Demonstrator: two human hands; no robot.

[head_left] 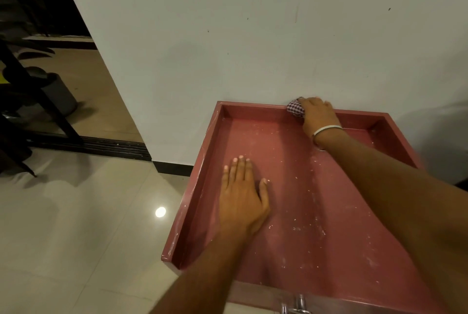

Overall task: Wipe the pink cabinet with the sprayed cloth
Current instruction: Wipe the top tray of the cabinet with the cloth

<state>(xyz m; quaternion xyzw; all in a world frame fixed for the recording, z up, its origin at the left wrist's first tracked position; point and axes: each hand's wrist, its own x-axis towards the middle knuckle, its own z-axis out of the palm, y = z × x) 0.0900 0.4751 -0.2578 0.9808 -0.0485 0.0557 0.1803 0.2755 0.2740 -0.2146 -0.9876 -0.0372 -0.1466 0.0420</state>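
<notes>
The pink cabinet [298, 202] stands against a white wall, and I look down on its recessed top, which has a raised rim and white specks. My left hand [241, 197] lies flat on the top's left half, fingers straight and together. My right hand [317, 116] reaches to the back rim and grips a bunched checkered cloth [295, 108], pressing it onto the rim by the wall. A white bangle sits on the right wrist.
The white wall [253, 35] rises directly behind the cabinet. Glossy beige floor tiles [76, 237] lie to the left. A dark doorway track [101, 145] and black furniture legs [33, 90] are at far left. Metal handles [295, 305] show at the cabinet's front.
</notes>
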